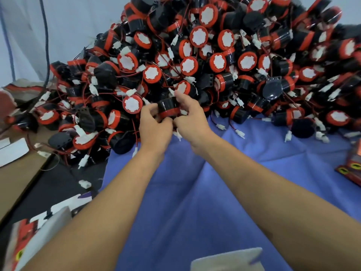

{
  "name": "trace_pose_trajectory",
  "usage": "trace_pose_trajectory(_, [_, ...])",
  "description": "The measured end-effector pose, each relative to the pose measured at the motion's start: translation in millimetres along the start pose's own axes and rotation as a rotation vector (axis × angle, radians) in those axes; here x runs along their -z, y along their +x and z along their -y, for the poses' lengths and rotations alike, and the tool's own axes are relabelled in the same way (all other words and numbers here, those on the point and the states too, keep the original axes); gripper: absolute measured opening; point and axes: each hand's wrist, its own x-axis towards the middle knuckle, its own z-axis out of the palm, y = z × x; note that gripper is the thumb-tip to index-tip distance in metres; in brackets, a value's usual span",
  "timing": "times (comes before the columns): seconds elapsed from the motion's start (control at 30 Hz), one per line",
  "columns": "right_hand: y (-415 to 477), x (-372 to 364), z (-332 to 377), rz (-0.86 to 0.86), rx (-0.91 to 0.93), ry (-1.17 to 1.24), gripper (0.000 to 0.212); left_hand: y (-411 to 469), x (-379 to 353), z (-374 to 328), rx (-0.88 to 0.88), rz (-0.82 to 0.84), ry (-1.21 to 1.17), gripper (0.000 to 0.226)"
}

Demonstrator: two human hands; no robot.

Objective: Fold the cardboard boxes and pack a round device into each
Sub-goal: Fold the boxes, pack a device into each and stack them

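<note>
A big heap of round black devices (214, 61) with red rims, white faces and wired white plugs fills the far half of the view. At its front edge both hands hold one round device (169, 108), black with a red band. My left hand (154, 127) grips it from the left with curled fingers. My right hand (190, 116) grips it from the right, thumb up near the heap. A pale cardboard box flap (226, 260) shows at the bottom edge.
A blue cloth (244, 182) covers the surface under my arms. Printed red boxes (351, 169) lie at the right edge, and more red and white flat boxes (29, 241) at the bottom left. Brown cardboard (17, 178) and a dark cable (46, 36) are on the left.
</note>
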Motion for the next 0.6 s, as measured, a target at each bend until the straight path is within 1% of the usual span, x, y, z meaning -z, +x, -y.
trace_pose_trajectory(0.07, [-20.4,10.4,9.0,-0.012,0.113,-0.070,0.073,-18.3,3.0,-12.4,-0.020,0.027,-0.087,0.047])
trace_pose_trajectory(0.13, [-45.8,21.7,16.9,-0.039,0.190,-0.125,0.071,-35.7,8.3,-28.5,-0.054,0.073,-0.112,0.050])
trace_pose_trajectory(0.2, [-69.6,32.2,23.5,-0.084,0.253,-0.176,0.067,-53.3,14.1,-43.9,-0.136,0.166,-0.020,0.049])
trace_pose_trajectory(0.23, [-81.2,37.5,28.0,-0.101,0.264,-0.185,0.065,-63.3,16.4,-51.2,-0.167,0.224,0.034,0.052])
trace_pose_trajectory(0.3, [-104.5,48.9,40.0,-0.097,0.258,-0.175,0.063,-84.3,21.4,-64.8,-0.200,0.316,0.096,0.063])
trace_pose_trajectory(0.33, [-116.3,55.0,46.2,-0.077,0.260,-0.163,0.063,-93.8,24.3,-69.9,-0.223,0.337,0.116,0.063])
trace_pose_trajectory(0.4, [-140.6,66.3,59.5,-0.021,0.279,-0.144,0.065,-111.2,31.1,-81.3,-0.254,0.325,0.139,0.055])
trace_pose_trajectory(0.5, [-174.1,77.3,77.1,0.050,0.340,-0.103,0.072,-133.9,40.1,-96.8,-0.228,0.245,0.069,0.044])
trace_pose_trajectory(0.53, [-182.7,80.2,81.1,0.063,0.352,-0.091,0.073,-141.7,42.2,-101.7,-0.188,0.227,0.012,0.045])
trace_pose_trajectory(0.6, [-196.0,85.6,86.0,0.038,0.344,-0.122,0.069,-157.9,45.7,-113.4,-0.072,0.208,-0.198,0.053])
